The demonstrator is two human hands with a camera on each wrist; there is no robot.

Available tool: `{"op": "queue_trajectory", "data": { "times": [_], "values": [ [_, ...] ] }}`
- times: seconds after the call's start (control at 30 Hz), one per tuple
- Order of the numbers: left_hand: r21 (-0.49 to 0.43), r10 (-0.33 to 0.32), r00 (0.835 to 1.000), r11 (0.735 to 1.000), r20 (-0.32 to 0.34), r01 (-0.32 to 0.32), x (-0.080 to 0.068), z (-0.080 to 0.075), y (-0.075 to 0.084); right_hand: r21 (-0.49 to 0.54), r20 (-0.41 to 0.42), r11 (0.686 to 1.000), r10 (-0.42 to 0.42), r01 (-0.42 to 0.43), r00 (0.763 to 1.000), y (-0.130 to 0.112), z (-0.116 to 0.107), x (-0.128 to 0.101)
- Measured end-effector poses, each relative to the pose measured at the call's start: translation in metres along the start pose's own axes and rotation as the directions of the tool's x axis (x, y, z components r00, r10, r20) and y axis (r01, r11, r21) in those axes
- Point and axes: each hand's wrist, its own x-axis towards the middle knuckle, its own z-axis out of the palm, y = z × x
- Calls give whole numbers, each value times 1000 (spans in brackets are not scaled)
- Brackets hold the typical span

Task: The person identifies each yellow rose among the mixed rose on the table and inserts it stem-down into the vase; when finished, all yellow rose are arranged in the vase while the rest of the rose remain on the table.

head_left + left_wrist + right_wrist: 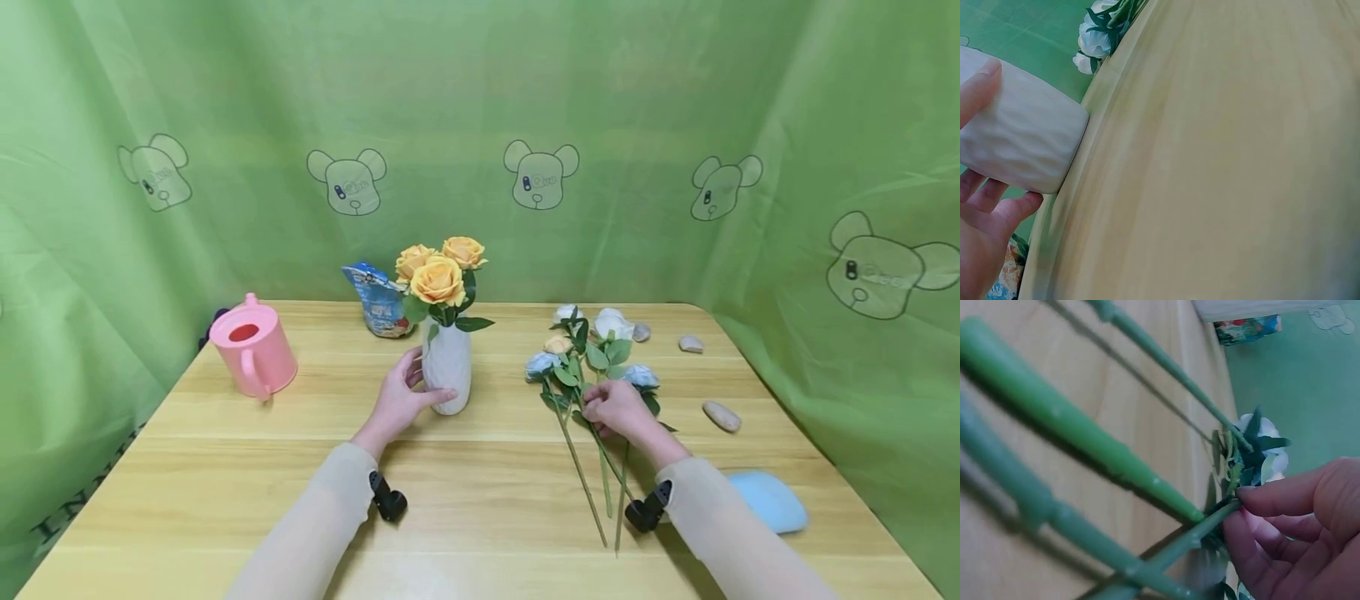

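Only the head view shows the table, with the pink watering can far left. The left hand grasps the white vase at centre. The right wrist view shows right hand fingers pinching a rose stem.

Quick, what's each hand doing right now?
Left hand: holds the white vase.
Right hand: pinches a flower stem.
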Motion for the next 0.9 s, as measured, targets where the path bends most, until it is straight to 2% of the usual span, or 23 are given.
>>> {"op": "queue_trajectory", "data": {
  "times": [0.17,0.27,0.3,0.5,0.53,0.67,0.77,0.87,0.9],
  "values": [
    [0,-1,1000,1000,3,1,1,0,-2,75,-6,996,-41,41,999,-7,-6,-2],
    [3,-2,1000,1000,-3,2,2,0,-4,121,-37,988,-89,93,995,-13,-13,-5],
    [0,-8,1000,1000,3,8,0,0,0,133,-51,985,-105,111,993,-16,-15,-5],
    [-5,-9,1000,1000,11,9,1,1,1,247,-142,946,-180,211,973,-43,-23,-10],
    [-3,-1,1000,1000,6,1,2,1,-3,269,-159,935,-195,233,968,-50,-23,-12],
    [-8,0,1000,1000,5,0,2,1,-3,333,-235,885,-255,324,938,-82,-23,-18],
    [-9,0,1000,1000,6,0,1,0,-2,394,-304,837,-270,379,914,-106,-22,-22],
    [-6,-3,1000,1000,6,3,1,0,0,493,-370,758,-262,427,891,-130,-23,-25],
    [-7,-3,1000,1000,8,3,1,0,0,531,-393,721,-256,445,883,-137,-24,-25]
  ]
}}
